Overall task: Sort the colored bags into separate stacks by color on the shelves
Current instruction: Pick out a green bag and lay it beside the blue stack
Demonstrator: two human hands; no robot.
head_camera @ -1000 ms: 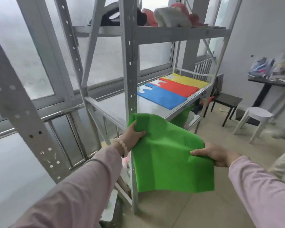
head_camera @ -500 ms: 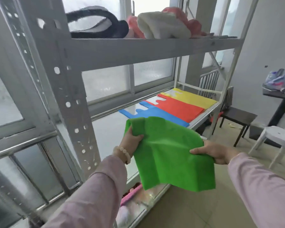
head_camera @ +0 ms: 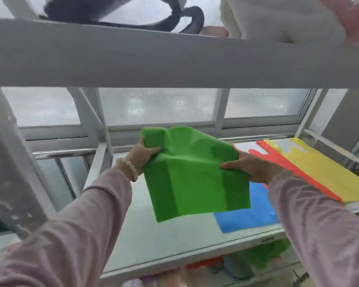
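While my left hand (head_camera: pixel 142 155) and right hand (head_camera: pixel 250 166) each pinch a side edge of the crumpled green fabric bag (head_camera: pixel 192 177), it hangs above the grey metal shelf (head_camera: pixel 153 235); beyond my right hand lie flat blue (head_camera: pixel 249 212), red (head_camera: pixel 278 157) and yellow bags (head_camera: pixel 323 172).

matt cloth-like green bag (head_camera: pixel 195 179); smooth painted grey metal shelf (head_camera: pixel 174 245); frosted glass window (head_camera: pixel 158 106)
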